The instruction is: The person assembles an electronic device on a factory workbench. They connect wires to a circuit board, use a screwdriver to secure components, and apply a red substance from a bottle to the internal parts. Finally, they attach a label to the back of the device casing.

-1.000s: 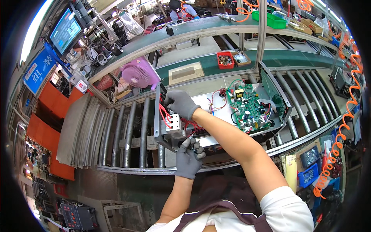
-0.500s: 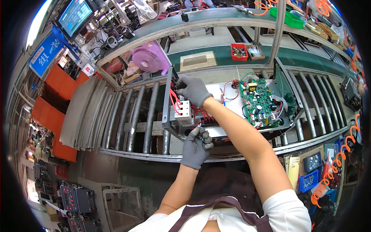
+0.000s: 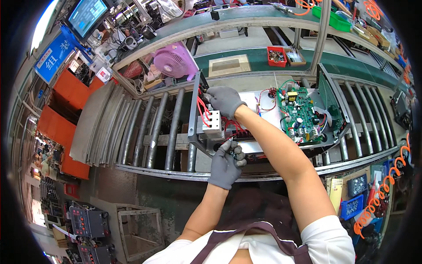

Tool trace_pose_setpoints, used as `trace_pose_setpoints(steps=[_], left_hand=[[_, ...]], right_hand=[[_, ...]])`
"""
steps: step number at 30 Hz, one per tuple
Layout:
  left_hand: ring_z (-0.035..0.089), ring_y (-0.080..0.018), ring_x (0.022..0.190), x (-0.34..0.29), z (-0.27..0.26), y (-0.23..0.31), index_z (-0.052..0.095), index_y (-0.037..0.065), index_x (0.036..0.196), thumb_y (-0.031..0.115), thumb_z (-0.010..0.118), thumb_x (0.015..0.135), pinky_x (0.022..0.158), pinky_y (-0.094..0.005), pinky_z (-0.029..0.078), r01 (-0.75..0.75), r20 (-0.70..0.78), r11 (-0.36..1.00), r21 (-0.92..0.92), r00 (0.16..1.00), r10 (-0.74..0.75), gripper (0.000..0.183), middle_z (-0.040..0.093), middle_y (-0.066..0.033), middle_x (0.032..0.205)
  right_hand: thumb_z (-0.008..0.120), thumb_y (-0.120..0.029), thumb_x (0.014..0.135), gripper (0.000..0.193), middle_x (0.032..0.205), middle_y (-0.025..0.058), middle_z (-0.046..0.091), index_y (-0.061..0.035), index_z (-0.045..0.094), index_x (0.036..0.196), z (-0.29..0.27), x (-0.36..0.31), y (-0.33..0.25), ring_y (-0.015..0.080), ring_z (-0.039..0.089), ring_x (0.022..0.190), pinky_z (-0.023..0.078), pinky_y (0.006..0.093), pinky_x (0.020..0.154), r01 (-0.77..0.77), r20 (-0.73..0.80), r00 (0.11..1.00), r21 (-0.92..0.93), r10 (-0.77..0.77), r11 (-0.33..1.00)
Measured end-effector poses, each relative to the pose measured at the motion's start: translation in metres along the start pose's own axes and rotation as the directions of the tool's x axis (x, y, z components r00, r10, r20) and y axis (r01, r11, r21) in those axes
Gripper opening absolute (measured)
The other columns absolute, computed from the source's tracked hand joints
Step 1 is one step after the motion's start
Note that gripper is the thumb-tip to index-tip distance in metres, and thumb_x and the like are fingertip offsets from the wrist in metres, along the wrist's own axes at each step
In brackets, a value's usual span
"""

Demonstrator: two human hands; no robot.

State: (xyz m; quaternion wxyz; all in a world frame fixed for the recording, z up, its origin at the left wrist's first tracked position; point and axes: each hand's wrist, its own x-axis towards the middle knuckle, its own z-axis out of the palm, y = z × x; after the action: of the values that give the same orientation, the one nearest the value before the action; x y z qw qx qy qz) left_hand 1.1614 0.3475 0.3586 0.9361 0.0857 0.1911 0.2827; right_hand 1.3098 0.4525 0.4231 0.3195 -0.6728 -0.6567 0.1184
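I have the white breaker [image 3: 212, 122] inside the open chassis [image 3: 194, 112], just beyond my left hand [image 3: 226, 166] — curled around small pieces [image 3: 235, 152]. My right hand [image 3: 223, 101] is past the breaker, fingertips hidden — its grip I can't tell. The circuit board [image 3: 300, 115] lies right of the breaker.

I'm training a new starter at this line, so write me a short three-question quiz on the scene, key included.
1. True or false: the pink fan stands to the left of the red bin.
2. At which end of the open metal chassis is the green circuit board? A) left B) right
3. Fill the gap: of the two gloved hands, the ____ one is farther from the person's body.

Key: 1. True. 2. B. 3. Right.
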Motion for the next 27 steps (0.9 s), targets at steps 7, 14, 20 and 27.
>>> trace_pose_setpoints(steps=[7, 14, 20, 27], left_hand=[[0.044, -0.0169, 0.070, -0.004, 0.000, 0.002, 0.051, 0.006, 0.086, 0.023, 0.048, 0.091, 0.055, -0.0273, 0.037, -0.021, -0.013, 1.000, -0.004, 1.000, 0.021, 0.018, 0.047, -0.0045, 0.076], [0.037, -0.0375, 0.126, 0.000, 0.023, 0.001, 0.044, -0.006, 0.117, 0.025, 0.046, 0.091, 0.103, -0.0494, 0.036, -0.090, 0.082, 0.986, -0.141, 0.991, 0.102, 0.040, 0.042, -0.0253, 0.129], [0.026, -0.0375, 0.133, -0.016, 0.040, 0.004, 0.034, -0.007, 0.129, 0.041, 0.035, 0.094, 0.111, -0.0478, 0.023, -0.076, 0.231, 0.985, -0.157, 0.967, 0.111, 0.059, 0.033, -0.0261, 0.137], [0.041, -0.0259, 0.119, -0.013, 0.039, -0.001, 0.039, 0.005, 0.130, 0.047, 0.030, 0.095, 0.105, -0.0438, 0.028, -0.132, 0.285, 0.991, -0.015, 0.949, 0.131, 0.056, 0.045, -0.0131, 0.130]], right_hand=[[0.052, -0.025, 0.086, 0.025, 0.099, 0.0190, 0.060, -0.0060, 0.060, 0.099, -0.001, 0.000, -0.005, 0.0358, 0.057, 0.094, 0.045, 0.0427, 0.084, -0.041, -0.176, 0.982, 0.121, 0.062, 0.992], [0.067, -0.017, 0.080, 0.026, 0.087, 0.0099, 0.065, 0.0004, 0.060, 0.098, -0.009, 0.010, 0.021, 0.0155, 0.059, 0.076, 0.048, 0.0298, 0.073, 0.109, -0.386, 0.862, 0.774, 0.328, 0.624], [0.068, -0.021, 0.073, 0.014, 0.075, 0.0041, 0.064, -0.0090, 0.069, 0.080, -0.086, -0.079, -0.021, 0.0162, 0.058, 0.077, 0.045, 0.0313, 0.072, 0.363, 0.049, 0.922, 0.233, -0.383, 0.902], [0.064, -0.027, 0.069, 0.022, 0.077, 0.0116, 0.065, -0.0064, 0.069, 0.072, -0.067, -0.113, -0.044, 0.0250, 0.060, 0.087, 0.043, 0.0371, 0.081, 0.399, 0.275, 0.913, -0.442, -0.302, 0.803]])
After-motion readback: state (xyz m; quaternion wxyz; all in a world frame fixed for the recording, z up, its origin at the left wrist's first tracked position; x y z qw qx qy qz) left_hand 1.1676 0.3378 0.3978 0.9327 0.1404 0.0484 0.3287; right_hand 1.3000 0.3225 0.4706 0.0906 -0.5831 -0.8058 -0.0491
